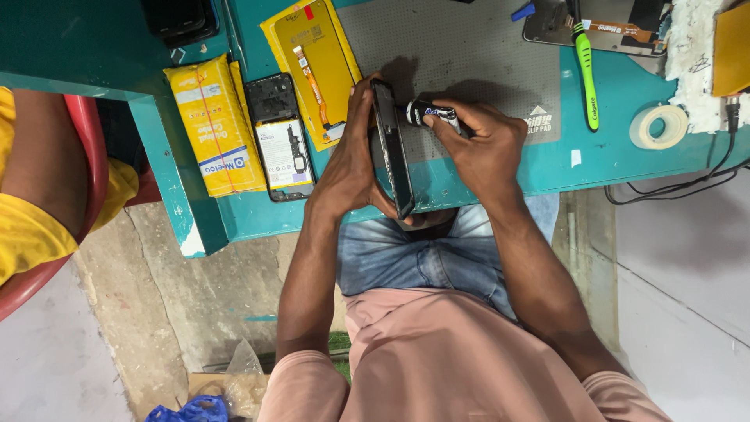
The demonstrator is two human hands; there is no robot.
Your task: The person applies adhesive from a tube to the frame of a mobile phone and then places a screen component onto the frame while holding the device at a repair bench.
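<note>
My left hand grips a black phone frame, held on edge over the front of the teal table. My right hand holds a small black glue tube with its tip against the frame's upper edge. Both hands sit above the grey work mat. Left of my left hand lies an opened phone showing its battery and board.
Two yellow packets lie at the left. A green toothbrush, a tape roll, another opened device and white cotton sit at the right. Cables hang off the table. Another person in yellow sits in a red chair.
</note>
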